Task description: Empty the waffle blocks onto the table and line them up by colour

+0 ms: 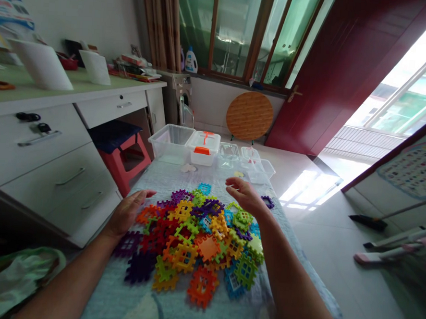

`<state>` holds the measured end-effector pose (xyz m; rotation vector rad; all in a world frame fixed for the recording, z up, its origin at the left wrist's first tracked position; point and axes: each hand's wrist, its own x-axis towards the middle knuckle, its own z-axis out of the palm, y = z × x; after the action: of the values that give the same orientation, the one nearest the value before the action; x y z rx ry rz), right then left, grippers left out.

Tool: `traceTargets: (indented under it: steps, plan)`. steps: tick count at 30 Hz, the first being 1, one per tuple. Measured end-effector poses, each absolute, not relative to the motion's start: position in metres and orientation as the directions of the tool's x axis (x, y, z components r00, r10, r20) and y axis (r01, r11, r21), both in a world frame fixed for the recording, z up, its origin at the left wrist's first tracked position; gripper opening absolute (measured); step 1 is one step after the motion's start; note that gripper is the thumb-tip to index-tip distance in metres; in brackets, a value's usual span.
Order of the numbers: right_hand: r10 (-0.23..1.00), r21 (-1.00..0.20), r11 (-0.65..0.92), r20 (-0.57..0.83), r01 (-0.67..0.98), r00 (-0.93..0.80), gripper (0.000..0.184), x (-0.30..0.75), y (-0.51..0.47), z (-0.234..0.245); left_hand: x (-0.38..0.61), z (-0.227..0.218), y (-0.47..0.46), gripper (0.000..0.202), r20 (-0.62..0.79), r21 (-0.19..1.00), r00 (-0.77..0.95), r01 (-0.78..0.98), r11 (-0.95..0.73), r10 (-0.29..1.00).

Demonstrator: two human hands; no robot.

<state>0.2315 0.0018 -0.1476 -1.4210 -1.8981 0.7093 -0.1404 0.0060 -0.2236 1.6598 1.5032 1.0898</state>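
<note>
we see a pile of tiles [197, 240], plastic and of many colours, lying in the middle of the table [118, 293], which has a light blue cloth on it. the left hand [128, 213] lies flat at the left edge of the pile, palm down, fingers stretched and close together, holding nothing; its fingertips reach the orange and purple pieces there. the right hand [245, 196] hangs above the far right part of the pile, open with the fingers loosely bent, and nothing is between them. so the pile lies between both hands, and it stretches from the far side toward the person. one purple tile [267, 201] lies alone just right of the right hand, much nearer to it than to the left. behind the pile stand a clear bin [171, 140] and a lidded box [203, 148].
</note>
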Motion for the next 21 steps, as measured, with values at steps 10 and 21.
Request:
traceTargets:
  steps: [10, 21]
  plan:
    - [0.962, -0.36, 0.225, -0.065, 0.906, -0.265, 0.034, 0.293, -0.04, -0.175, -0.134, -0.217, 0.003, 0.056, 0.096, 0.875, 0.08, 0.469, -0.122, 0.992]
    - [0.973, -0.642, 0.16, -0.024, 0.75, -0.228, 0.02, 0.292, -0.043, -0.167, -0.133, -0.221, 0.005, 0.054, 0.1, 0.835, 0.053, 0.538, -0.113, 0.994]
